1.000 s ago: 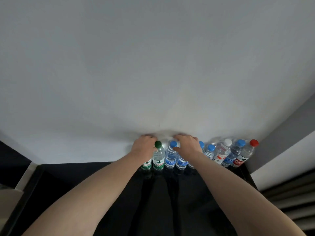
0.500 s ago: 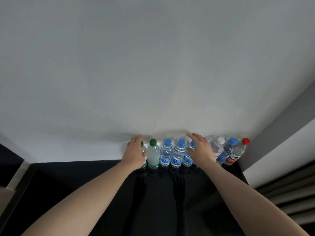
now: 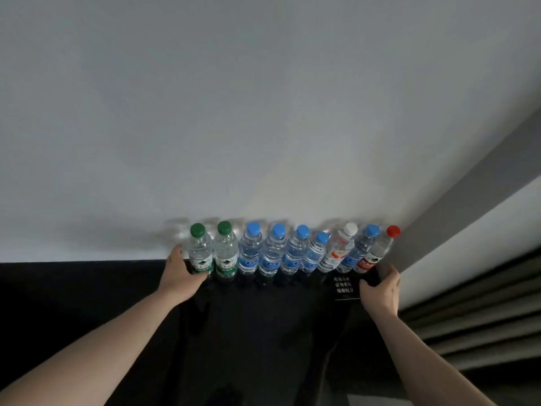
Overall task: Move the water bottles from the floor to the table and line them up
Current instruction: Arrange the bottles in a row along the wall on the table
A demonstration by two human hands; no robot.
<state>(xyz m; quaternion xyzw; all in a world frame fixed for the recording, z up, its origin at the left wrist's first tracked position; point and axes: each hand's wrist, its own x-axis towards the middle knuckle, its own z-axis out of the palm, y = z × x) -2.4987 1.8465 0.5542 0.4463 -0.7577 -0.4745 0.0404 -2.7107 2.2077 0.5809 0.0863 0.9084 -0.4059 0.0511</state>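
Several water bottles stand upright in one row along the back of the black table (image 3: 263, 323), against the white wall. From the left come two green-cap bottles (image 3: 201, 253) (image 3: 226, 253), several blue-cap bottles (image 3: 273, 253), a white-cap bottle (image 3: 338, 253), another blue-cap bottle (image 3: 358, 253) and a red-cap bottle (image 3: 377, 253). My left hand (image 3: 180, 273) cups the lower part of the leftmost green-cap bottle. At the right end my right hand (image 3: 380, 288) rests on the table just below the red-cap bottle, thumb and fingers apart; whether it touches that bottle is unclear.
A small black sign with white writing (image 3: 345, 288) lies on the table beside my right hand. A grey wall strip (image 3: 468, 177) runs along the right, with dark slats (image 3: 483, 312) below it. The table's right edge is close to the red-cap bottle.
Both hands moved apart from the middle of the row to its two ends. The bottles now stand uncovered and closer in line.
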